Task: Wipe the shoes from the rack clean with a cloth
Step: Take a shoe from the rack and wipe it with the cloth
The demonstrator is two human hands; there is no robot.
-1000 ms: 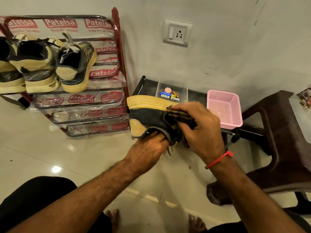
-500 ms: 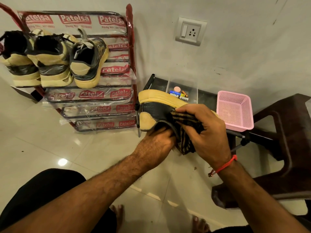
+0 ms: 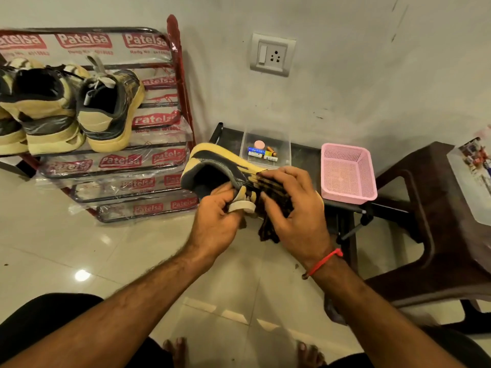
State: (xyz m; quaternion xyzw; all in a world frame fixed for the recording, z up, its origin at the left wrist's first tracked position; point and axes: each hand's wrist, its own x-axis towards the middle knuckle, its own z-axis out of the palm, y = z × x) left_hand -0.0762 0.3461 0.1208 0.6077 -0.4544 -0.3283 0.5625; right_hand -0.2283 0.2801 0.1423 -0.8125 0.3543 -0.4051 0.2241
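A black and tan shoe (image 3: 212, 166) with a yellow sole is held in the air in front of me, lying on its side with the sole facing away. My left hand (image 3: 215, 216) grips it at the collar, with a pale lace looping over the fingers. My right hand (image 3: 295, 208) presses a dark striped cloth (image 3: 273, 208) against the shoe's side, fingers curled over the cloth. Three more shoes (image 3: 66, 110) stand on the red metal rack (image 3: 175, 75) at the left, heels toward me.
A low dark table (image 3: 305, 158) by the wall bears a clear box (image 3: 265, 150) of small items and a pink mesh basket (image 3: 348, 173). A brown plastic stool (image 3: 435, 221) stands at the right. A wall socket (image 3: 272, 55) is above. Glossy tiled floor lies below.
The shoe has turned so its opening faces more toward me. My left hand shifted its grip to the collar and laces, and my right hand slid the cloth along the shoe's side.
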